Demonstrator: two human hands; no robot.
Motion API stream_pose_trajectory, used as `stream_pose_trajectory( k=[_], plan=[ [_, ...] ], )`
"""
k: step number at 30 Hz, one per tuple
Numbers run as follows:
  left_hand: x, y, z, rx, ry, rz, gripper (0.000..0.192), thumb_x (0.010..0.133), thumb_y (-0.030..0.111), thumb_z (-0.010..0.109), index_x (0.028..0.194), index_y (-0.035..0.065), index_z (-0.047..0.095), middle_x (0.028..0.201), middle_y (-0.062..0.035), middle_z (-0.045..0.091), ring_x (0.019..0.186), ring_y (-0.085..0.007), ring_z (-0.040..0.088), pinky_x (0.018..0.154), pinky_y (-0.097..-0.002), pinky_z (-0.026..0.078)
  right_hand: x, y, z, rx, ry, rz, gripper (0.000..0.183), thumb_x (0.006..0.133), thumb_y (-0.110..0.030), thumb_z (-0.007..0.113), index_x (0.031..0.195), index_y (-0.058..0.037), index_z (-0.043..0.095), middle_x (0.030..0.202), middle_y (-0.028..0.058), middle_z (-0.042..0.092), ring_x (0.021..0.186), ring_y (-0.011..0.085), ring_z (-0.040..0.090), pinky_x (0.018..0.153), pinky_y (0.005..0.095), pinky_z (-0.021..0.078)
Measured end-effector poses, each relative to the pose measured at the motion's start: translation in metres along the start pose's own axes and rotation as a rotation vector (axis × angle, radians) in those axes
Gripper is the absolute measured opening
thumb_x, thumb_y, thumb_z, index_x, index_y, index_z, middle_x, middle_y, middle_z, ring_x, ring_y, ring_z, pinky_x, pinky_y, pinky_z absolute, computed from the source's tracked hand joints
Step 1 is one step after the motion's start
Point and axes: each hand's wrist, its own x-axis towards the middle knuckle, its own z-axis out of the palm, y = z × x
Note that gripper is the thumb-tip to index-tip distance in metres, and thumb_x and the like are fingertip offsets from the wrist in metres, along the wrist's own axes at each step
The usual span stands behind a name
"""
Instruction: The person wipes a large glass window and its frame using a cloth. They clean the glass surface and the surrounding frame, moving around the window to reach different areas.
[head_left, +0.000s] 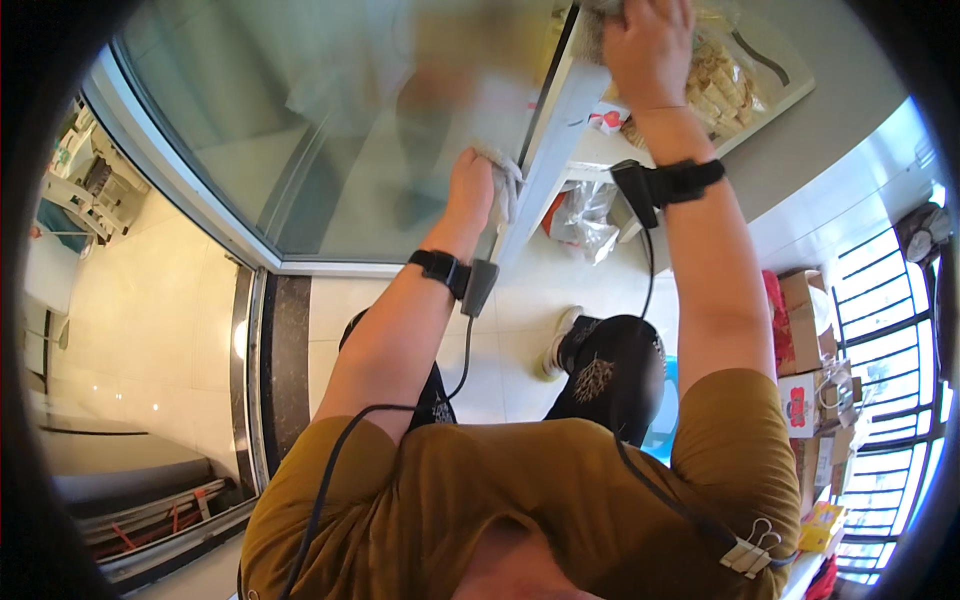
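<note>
A sliding glass door panel (360, 172) with a pale metal frame stile (551, 139) stands before me. My left hand (472, 187) grips a light grey cloth (508, 180) beside the glass near the stile, and part of the cloth hangs down. Higher up, my right hand (651, 56) is at the stile's top end in view, its fingers partly cut off by the picture's rim. A grey-brown cloth (590, 36) lies under its fingers against the stile. Each wrist wears a black strap with a cabled device.
Behind the stile, a white shelf (596, 150) bears food in clear plastic bags (720, 86). A plastic bag (585, 217) lies below. Cardboard boxes (806, 322) line the barred window at right. A blue plastic stool (664, 412) is by my knee. The door track (259, 375) runs along the left.
</note>
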Motion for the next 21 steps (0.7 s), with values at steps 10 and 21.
stream_pose_trajectory(
  k=[10,21],
  plan=[
    [0.022,-0.03,0.014,0.004,0.068,0.034,0.026,0.096,0.005,0.042,0.108,0.0001,0.064,0.101,-0.0117,0.068,0.091,-0.0201,0.064,0.082,-0.0307,0.052,-0.178,0.025,0.056,-0.125,-0.453,-0.39,0.066,0.085,-0.011,0.059,0.15,-0.0186,0.053,0.16,0.0014,0.043,0.148,0.0239,0.038,0.123,0.045,0.0268],
    [0.01,-0.037,0.033,0.229,0.213,0.034,0.031,0.097,0.013,0.044,0.116,-0.0015,0.064,0.11,-0.0176,0.069,0.102,-0.0293,0.064,0.093,-0.0368,0.049,-0.135,0.061,0.038,-0.268,-0.562,-0.877,0.051,0.089,-0.021,0.061,0.139,-0.0239,0.059,0.154,-0.0043,0.049,0.148,0.0171,0.038,0.126,0.0462,0.0207]
  ],
)
